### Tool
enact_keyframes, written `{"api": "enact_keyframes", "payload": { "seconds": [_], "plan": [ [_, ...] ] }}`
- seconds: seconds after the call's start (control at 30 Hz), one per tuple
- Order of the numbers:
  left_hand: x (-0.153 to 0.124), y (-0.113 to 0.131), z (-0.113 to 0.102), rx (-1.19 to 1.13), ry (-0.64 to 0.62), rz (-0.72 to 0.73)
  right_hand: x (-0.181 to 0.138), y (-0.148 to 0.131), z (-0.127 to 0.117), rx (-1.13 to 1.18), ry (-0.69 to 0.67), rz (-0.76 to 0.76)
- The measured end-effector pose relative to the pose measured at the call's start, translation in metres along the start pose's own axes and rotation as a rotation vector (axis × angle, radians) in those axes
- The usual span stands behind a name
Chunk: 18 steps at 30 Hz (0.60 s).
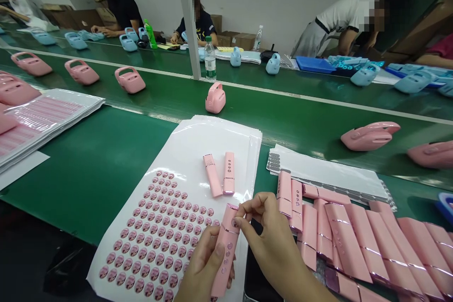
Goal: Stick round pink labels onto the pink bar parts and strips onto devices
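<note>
My left hand (205,264) is wrapped round a slim pink microphone (225,252), tilted with its far end up and a column of round buttons facing me. Thumb and forefinger of my right hand (267,226) pinch a small round sticker (235,222) against the microphone's upper part, above the silver band. Beneath both hands lies a white sticker sheet (191,146) with rows of round pink picture stickers (155,245). Two more microphones rest on its bare upper part, one grille side up (212,174) and one button side up (229,174).
Many pink microphones (348,240) are piled at right, beside strips of grey labels (329,174). A dark flat object (260,273) lies under my right wrist. Pink handled speakers (215,98) stand along the green belt (283,113). Across it, people work among blue speakers (272,63).
</note>
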<state>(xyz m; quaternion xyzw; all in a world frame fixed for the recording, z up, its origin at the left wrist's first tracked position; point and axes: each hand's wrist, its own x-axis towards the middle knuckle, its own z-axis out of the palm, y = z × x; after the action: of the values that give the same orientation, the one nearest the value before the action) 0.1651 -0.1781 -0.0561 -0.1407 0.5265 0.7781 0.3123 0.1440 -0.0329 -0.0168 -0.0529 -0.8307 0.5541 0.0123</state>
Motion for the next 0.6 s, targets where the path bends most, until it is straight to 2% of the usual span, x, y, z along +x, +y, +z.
{"api": "enact_keyframes", "payload": {
  "seconds": [0.13,0.23,0.3,0.37,0.43,0.5,0.57,0.6],
  "plan": [
    [0.001,-0.003,-0.002,-0.045,0.019,-0.027,0.000,0.001,0.003,0.055,0.053,-0.040],
    [0.000,-0.004,-0.002,-0.163,-0.021,-0.042,0.005,0.005,0.002,0.157,0.057,-0.026],
    [-0.001,-0.004,-0.003,-0.218,-0.063,-0.051,0.012,0.009,0.002,0.087,0.079,-0.035],
    [-0.002,0.000,-0.006,-0.216,-0.067,-0.046,0.020,0.014,0.004,-0.100,0.069,-0.079],
    [-0.001,0.007,-0.011,-0.159,0.054,-0.023,0.030,0.020,0.010,-0.267,0.009,-0.128],
    [0.001,0.020,-0.016,-0.029,0.272,0.021,0.039,0.026,0.019,-0.337,-0.050,-0.160],
    [0.005,0.037,-0.020,0.170,0.481,0.073,0.045,0.031,0.027,-0.386,-0.070,-0.177],
    [0.009,0.045,-0.021,0.305,0.540,0.110,0.048,0.033,0.030,-0.399,-0.066,-0.177]
  ]
}}
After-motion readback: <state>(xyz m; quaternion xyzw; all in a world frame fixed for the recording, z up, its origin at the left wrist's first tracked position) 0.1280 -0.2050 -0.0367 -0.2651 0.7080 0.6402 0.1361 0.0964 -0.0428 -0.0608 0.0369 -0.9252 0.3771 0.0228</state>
